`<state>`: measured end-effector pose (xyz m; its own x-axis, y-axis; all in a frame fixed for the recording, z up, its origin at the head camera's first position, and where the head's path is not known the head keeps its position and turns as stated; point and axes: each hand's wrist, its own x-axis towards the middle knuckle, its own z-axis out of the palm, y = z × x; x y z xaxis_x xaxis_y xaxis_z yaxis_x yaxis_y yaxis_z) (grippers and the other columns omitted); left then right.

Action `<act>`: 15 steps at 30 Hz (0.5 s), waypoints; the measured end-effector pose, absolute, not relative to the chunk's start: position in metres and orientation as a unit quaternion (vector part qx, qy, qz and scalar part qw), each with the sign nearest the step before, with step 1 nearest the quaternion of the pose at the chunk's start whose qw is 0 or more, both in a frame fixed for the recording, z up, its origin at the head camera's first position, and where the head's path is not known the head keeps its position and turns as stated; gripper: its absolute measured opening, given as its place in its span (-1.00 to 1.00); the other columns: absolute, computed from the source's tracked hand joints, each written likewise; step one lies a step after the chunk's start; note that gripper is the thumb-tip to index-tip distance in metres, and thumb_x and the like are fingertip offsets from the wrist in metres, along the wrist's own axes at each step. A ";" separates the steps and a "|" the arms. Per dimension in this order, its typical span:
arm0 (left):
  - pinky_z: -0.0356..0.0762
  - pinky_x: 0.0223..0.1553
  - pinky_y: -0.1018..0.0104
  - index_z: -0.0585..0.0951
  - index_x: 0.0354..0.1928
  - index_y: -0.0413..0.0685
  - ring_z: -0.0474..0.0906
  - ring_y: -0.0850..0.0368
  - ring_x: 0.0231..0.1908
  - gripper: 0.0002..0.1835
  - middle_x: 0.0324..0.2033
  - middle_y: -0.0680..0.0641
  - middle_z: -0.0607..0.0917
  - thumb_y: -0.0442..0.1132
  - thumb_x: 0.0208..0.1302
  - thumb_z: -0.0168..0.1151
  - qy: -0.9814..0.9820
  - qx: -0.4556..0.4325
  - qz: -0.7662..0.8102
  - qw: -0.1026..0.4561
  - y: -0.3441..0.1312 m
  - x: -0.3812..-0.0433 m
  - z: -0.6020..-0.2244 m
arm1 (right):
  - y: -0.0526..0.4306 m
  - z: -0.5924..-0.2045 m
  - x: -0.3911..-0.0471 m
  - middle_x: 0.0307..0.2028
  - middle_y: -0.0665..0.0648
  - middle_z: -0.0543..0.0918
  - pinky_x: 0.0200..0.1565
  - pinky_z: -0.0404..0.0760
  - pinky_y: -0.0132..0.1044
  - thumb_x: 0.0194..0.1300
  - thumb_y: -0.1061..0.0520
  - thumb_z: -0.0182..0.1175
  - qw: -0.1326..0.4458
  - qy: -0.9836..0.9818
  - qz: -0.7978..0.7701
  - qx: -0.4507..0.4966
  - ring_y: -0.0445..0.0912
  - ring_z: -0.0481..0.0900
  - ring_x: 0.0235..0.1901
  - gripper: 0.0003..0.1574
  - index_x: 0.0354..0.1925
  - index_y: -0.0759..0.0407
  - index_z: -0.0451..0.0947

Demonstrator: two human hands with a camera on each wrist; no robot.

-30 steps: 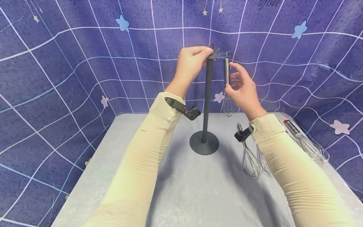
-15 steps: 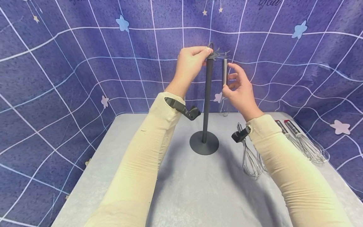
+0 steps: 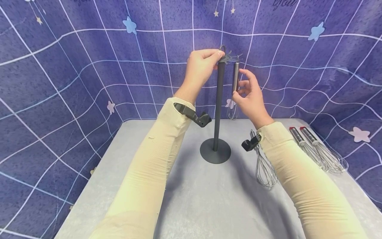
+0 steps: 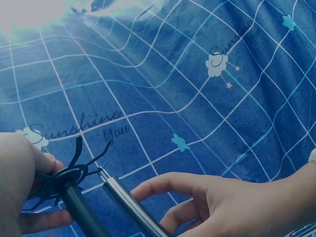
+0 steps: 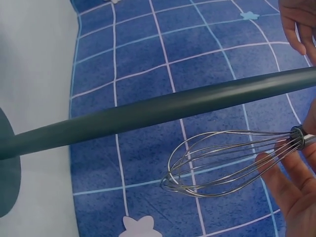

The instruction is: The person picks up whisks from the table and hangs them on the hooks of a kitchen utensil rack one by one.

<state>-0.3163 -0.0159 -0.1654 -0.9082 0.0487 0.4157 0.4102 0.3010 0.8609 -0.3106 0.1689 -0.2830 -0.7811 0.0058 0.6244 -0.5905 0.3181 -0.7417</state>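
Observation:
A dark grey stand (image 3: 218, 109) rises from its round base, with a ring of hooks (image 4: 75, 170) at the top. My left hand (image 3: 200, 68) holds that top, thumb and fingers around the hooked ring. To its right, my right hand (image 3: 251, 94) grips a metal whisk (image 3: 235, 77) by the handle, pinched between thumb and fingers. The whisk hangs wires (image 5: 227, 163) down, slightly tilted, apart from the pole. In the left wrist view, the handle's wire loop (image 4: 102, 173) meets the tip of one hook; I cannot tell whether it is over it.
Under the right forearm lies another whisk (image 3: 265, 169) on the grey table (image 3: 134, 139). Two whisks with red-tipped handles (image 3: 308, 134) lie side by side near the right edge. A blue patterned cloth (image 3: 167, 76) hangs close behind the stand.
My right hand has shifted a little left and down, and the whisk's lower end has swung left toward the pole. The left hand keeps its place on the stand.

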 end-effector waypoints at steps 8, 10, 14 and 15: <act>0.46 -0.19 0.35 0.82 -0.09 0.08 0.72 0.06 -0.22 -0.80 -0.21 0.08 0.80 -0.06 0.39 0.33 -0.788 -0.149 -0.575 0.162 -0.015 -0.316 -0.167 | 0.167 -0.288 -0.311 -0.10 0.07 0.58 -0.21 0.61 -0.27 0.22 0.45 0.18 0.264 -0.756 0.569 0.188 -0.04 0.64 -0.26 0.02 0.48 -0.25 0.19; 0.45 -0.19 0.36 0.82 -0.09 0.09 0.72 0.06 -0.21 -0.80 -0.21 0.09 0.80 -0.06 0.38 0.33 -0.789 -0.146 -0.575 0.160 -0.015 -0.316 -0.166 | 0.167 -0.289 -0.311 -0.10 0.11 0.59 -0.20 0.62 -0.26 0.23 0.46 0.17 0.263 -0.755 0.570 0.190 -0.04 0.65 -0.26 0.02 0.48 -0.25 0.20; 0.46 -0.19 0.36 0.82 -0.09 0.09 0.73 0.08 -0.23 -0.80 -0.21 0.09 0.80 -0.06 0.39 0.33 -0.789 -0.146 -0.575 0.162 -0.015 -0.315 -0.166 | 0.167 -0.291 -0.314 -0.10 0.21 0.62 -0.19 0.61 -0.26 0.24 0.46 0.17 0.263 -0.751 0.573 0.195 -0.05 0.67 -0.26 0.00 0.47 -0.26 0.21; 0.46 -0.19 0.36 0.82 -0.09 0.08 0.72 0.10 -0.25 -0.80 -0.22 0.08 0.80 -0.06 0.39 0.33 -0.788 -0.146 -0.575 0.162 -0.015 -0.315 -0.166 | 0.167 -0.292 -0.314 -0.10 0.22 0.63 -0.19 0.61 -0.27 0.24 0.46 0.17 0.263 -0.751 0.574 0.195 -0.05 0.67 -0.26 0.00 0.47 -0.26 0.21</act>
<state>-0.3151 -0.0154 -0.1657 -0.9048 0.0437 0.4235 0.4167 0.2954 0.8597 -0.3140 0.1667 -0.2915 -0.7850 0.0088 0.6194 -0.5955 0.2651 -0.7584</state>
